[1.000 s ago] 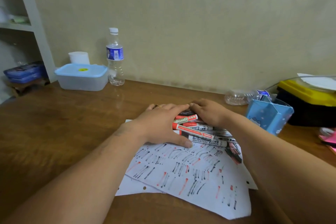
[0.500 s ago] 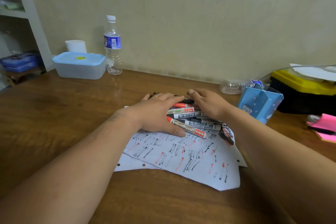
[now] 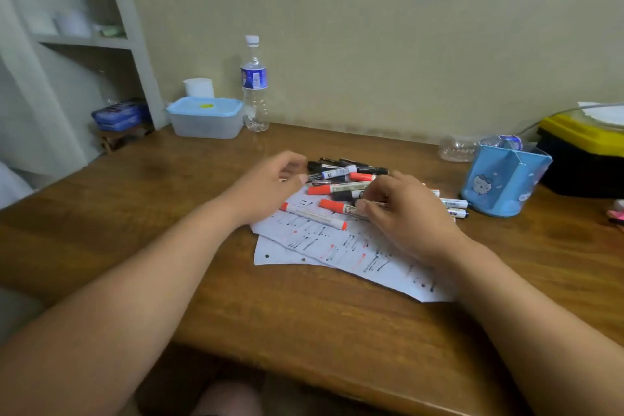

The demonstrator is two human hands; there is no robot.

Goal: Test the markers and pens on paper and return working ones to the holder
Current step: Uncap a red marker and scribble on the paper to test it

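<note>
**Head view.** A pile of whiteboard markers (image 3: 341,179) lies on a brown wood-grain worktop (image 3: 202,280), partly on two overlapping white paper sheets (image 3: 337,246). The sheets are covered with short black and red strokes, and punched holes are seen along the lower sheet's edge. The markers are round plastic barrels, white or black, with red or black caps. The print on them is too blurred to be read.

The left hand (image 3: 270,186) is held at the left end of the pile with its fingers (image 3: 290,159) loosely curled. Whether anything is held there cannot be told. One white marker with red ends (image 3: 314,214) lies alone on the paper, just beside the left thumb.

The right hand (image 3: 405,213) is laid over the pile's right part. Its fingers are bent down around the barrels, and its thumb is pressed on a red-capped one.

Well to the right of the right fingers, a light-blue plastic holder (image 3: 503,179) stands upright. It is divided inside and printed with a small cartoon figure.

Beyond the left fingers, against the wall, a clear water bottle (image 3: 255,84) with a white cap and a blue label is seen. Beside it stands a translucent box with a pale-blue lid (image 3: 206,116).
</note>
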